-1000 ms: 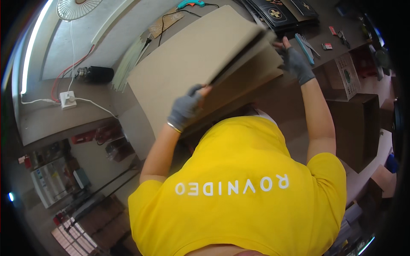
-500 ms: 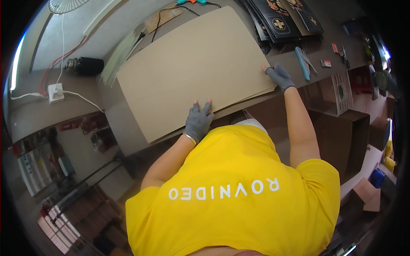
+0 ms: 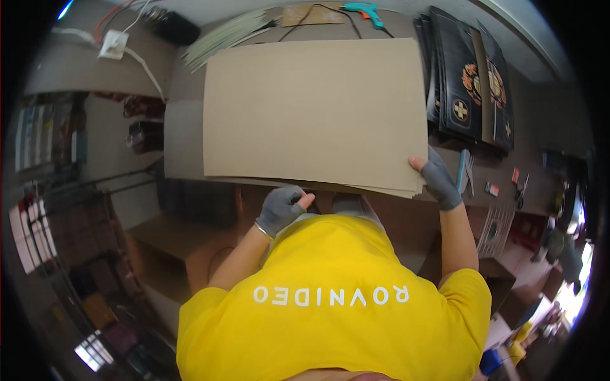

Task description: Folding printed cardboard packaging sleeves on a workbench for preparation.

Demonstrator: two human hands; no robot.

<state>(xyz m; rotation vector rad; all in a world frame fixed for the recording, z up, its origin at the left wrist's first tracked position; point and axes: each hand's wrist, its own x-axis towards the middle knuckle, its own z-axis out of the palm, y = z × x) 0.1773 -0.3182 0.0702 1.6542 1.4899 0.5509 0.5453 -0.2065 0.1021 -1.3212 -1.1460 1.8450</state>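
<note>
One hand [image 3: 440,182] (right) on cardboard [image 3: 314,111]

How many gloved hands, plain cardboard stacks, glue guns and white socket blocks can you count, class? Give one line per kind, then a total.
Gloved hands: 2
Cardboard stack: 1
Glue gun: 1
White socket block: 1
Total: 5

The person [image 3: 337,267] wears the camera on the head. It looks down from above the near side of the cardboard stack [image 3: 314,108]. It is close but sees wide: the person shows below the stack, worktop [image 3: 183,143] to both sides.
</note>
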